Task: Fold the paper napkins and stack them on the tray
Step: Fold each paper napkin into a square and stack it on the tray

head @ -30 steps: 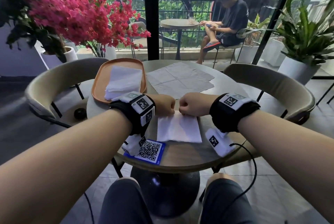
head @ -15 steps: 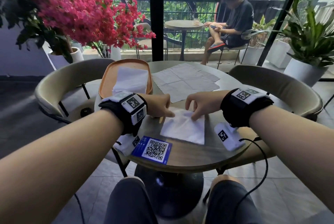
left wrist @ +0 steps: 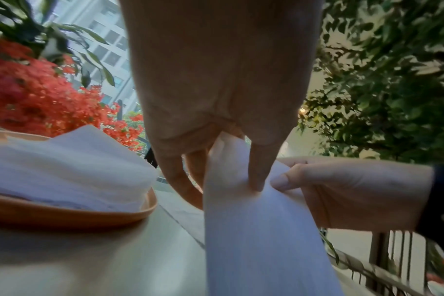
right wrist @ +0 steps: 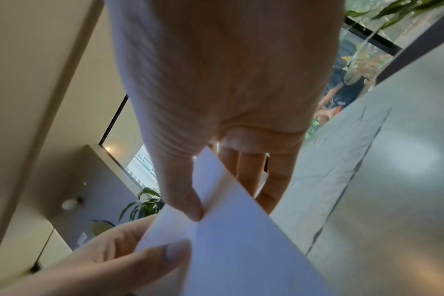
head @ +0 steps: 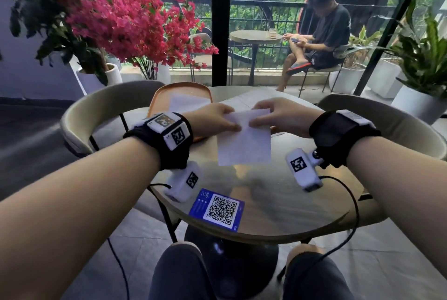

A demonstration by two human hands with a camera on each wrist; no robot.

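A folded white napkin hangs in the air above the round table. My left hand pinches its upper left edge and my right hand pinches its upper right edge. The left wrist view shows my left thumb and fingers on the napkin, with the right hand beside them. In the right wrist view the right thumb presses the napkin. An orange tray at the back left holds a stack of folded napkins. Unfolded napkins lie flat on the far tabletop.
A blue QR card lies near the table's front edge. Beige chairs stand to the left and right. Red flowers rise behind the tray. A person sits outside beyond the glass.
Both hands left off pressing the napkin on the table, pinched its top edge and lifted it up and away from me. My head has tilted up slightly.
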